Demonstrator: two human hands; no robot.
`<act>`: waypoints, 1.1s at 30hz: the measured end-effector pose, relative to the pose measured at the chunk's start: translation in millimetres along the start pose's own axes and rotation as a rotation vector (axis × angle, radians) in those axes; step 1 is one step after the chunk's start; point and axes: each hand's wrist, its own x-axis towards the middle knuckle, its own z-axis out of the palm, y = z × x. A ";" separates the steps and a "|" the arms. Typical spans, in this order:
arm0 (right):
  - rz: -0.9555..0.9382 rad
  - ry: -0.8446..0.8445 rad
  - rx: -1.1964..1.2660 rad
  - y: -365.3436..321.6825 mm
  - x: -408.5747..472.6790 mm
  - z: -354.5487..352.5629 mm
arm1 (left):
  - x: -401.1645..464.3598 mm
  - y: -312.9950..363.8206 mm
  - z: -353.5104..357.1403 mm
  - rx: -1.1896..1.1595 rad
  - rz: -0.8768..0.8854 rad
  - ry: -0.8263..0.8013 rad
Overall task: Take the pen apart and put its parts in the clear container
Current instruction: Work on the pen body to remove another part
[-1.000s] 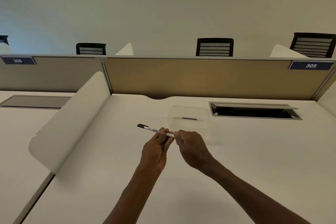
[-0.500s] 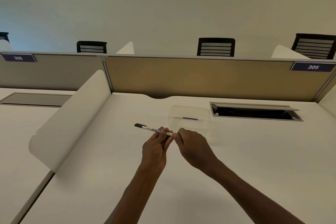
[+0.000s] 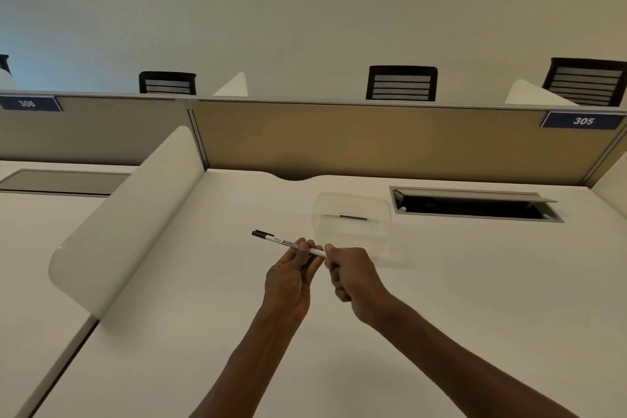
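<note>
While the left hand (image 3: 288,282) grips the pen (image 3: 285,243) mid-barrel, the right hand (image 3: 353,276) pinches its right end.

Just one head cam here, wide-angle, looking forward and a bit down over the desk.

It sits above and behind the left hand (image 3: 288,282) and right hand (image 3: 356,278), which are close in at lower centre with both forearms running out the bottom edge. The white desk (image 3: 475,299) fills the lower half, the partition (image 3: 373,142) crosses mid-frame, and chair backs (image 3: 402,82) plus bare wall take the top. Edges curve from the lens.
</note>
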 end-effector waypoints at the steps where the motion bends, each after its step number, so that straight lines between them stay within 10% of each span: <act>1: 0.181 -0.048 0.195 -3.2 -1.1 -0.4 | 0.3 -0.7 -0.6 0.018 0.010 -0.008; 4: 0.311 -0.104 0.335 -10.4 -3.1 -2.8 | 1.0 1.3 -0.4 0.056 0.047 -0.030; 12: -0.716 0.084 -0.897 -7.7 4.7 -14.1 | -1.6 11.2 8.3 0.041 0.051 -0.019; 20: -1.113 0.128 -1.228 -1.5 9.7 -21.9 | -7.2 11.7 10.0 0.014 -0.007 0.001; 33: 0.122 -0.065 0.116 -11.5 -6.4 -2.0 | -1.7 1.8 0.7 0.008 0.054 -0.015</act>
